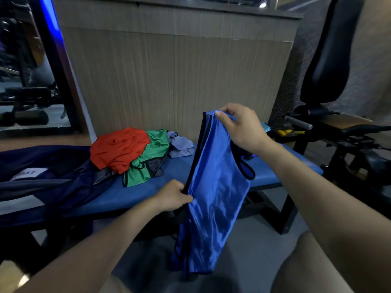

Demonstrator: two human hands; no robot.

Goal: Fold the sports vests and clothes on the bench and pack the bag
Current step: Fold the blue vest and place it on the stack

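Bag (42, 178): dark navy, slumped at the left end of the bench (135, 193).
Clothes pile: red vest (118, 149) on a green vest (152, 157), pale cloth (179, 144) just beside, all on the bench.
Left hand (173, 195): fingers pinch the blue vest's black-trimmed edge.
Blue vest (213, 187): shiny, doubled lengthwise, hanging in front of the bench, long axis near upright.
Right hand (241, 125): fingers grip its top corner.

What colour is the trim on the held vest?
Black, along the blue vest edge; head view.
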